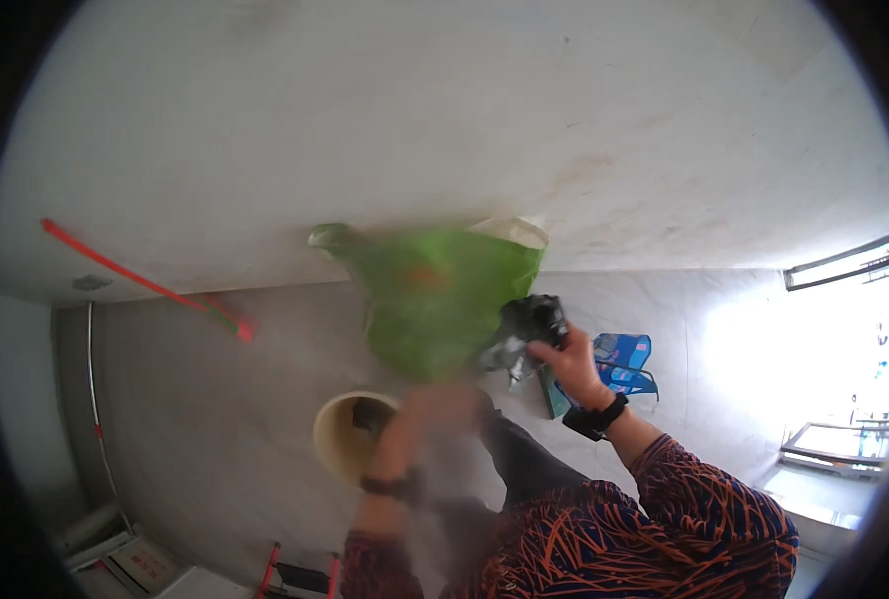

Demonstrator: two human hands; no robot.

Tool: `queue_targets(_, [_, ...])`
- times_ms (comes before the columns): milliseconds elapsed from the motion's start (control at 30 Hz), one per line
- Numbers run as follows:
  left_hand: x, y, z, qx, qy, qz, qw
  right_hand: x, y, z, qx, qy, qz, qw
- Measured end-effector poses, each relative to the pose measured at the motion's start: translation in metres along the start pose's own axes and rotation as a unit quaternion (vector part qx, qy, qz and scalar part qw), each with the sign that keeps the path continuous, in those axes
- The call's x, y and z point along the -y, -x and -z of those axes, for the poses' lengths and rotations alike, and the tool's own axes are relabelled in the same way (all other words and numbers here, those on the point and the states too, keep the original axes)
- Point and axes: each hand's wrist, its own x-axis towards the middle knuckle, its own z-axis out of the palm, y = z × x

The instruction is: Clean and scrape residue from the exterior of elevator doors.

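Note:
My right hand is closed around a black and grey, shiny, crumpled-looking thing whose kind I cannot make out. It is at the right edge of a large green bag with a whitish rim, which stands against the wall and is partly blurred. My left hand is smeared by motion just below the bag, so its fingers cannot be read. Beside my left forearm stands a round cream bucket with something dark in it, partly hidden by the arm.
A blue patterned bag sits right of my right hand. At the left a red pole leans on the wall, and a thin metal pole stands farther left. A red-framed step stool is near the lower edge. Bright windows are at right.

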Motion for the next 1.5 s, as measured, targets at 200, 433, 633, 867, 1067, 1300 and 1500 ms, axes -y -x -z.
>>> queue_targets(200, [-0.021,-0.16,0.072,-0.386,-0.361,-0.278,0.802,-0.022,-0.012,0.049,-0.087,0.054,0.066,0.993])
queue_targets(433, [-0.015,-0.195,0.103,-0.34,-0.476,-0.176,0.792,0.012,-0.057,0.042,-0.132,-0.104,-0.076,0.983])
queue_targets(633, [0.032,-0.116,0.057,-0.342,-0.445,-0.251,0.788,0.024,-0.122,-0.011,-0.006,-0.159,-0.045,0.986])
queue_targets(867, [0.041,-0.042,0.02,-0.341,-0.405,-0.202,0.824,-0.119,-0.18,-0.073,0.199,0.554,0.37,0.718])
queue_targets(1067, [0.05,0.004,0.003,-0.372,-0.399,-0.199,0.814,-0.122,-0.192,-0.102,0.291,0.625,0.223,0.69])
queue_targets(1300, [0.059,0.012,0.004,-0.397,-0.381,-0.191,0.813,-0.147,-0.183,-0.109,0.384,0.442,0.275,0.762])
queue_targets(1500, [0.062,0.02,0.008,-0.399,-0.376,-0.173,0.818,-0.088,-0.147,-0.115,0.55,0.247,-0.029,0.797])
